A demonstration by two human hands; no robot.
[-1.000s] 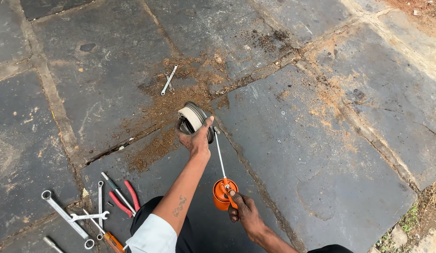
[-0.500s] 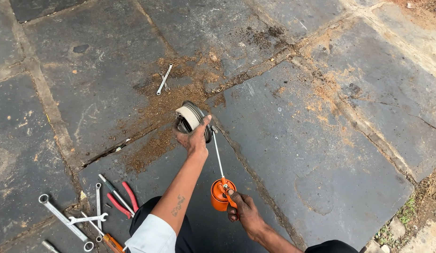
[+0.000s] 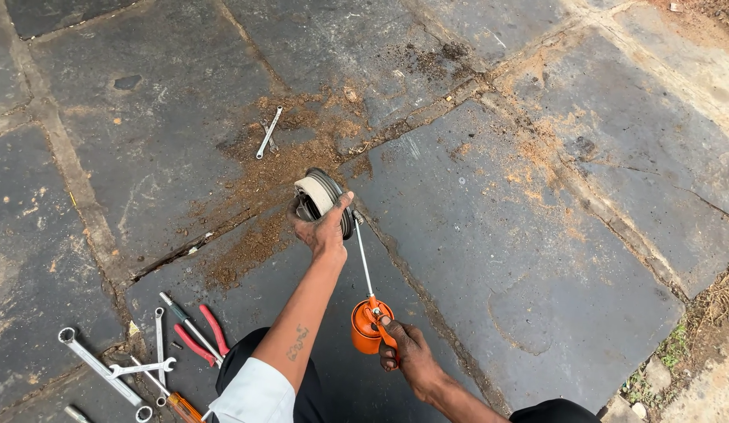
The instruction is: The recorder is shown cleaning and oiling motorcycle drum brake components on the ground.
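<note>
The left hand (image 3: 324, 229) is closed over the near rim of a round metal pulley (image 3: 324, 197) standing on edge on the stone paving (image 3: 537, 258); the fingers hide its lower half and centre. The right hand (image 3: 408, 352) is clamped on an orange oil can (image 3: 366, 327), thumb on its lever, the can's far side hidden behind the palm. The can's thin metal spout (image 3: 362, 254) runs away from this grip, up and slightly left, its tip just beside the pulley's right edge; contact cannot be made out. Right of both grips lies open slab. Left of the forearm lie red-handled pliers (image 3: 198, 335) and spanners (image 3: 106, 368), partly cut off below. Beyond the pulley, a small spanner (image 3: 268, 132) rests in rust-coloured dirt (image 3: 255, 235).
</note>
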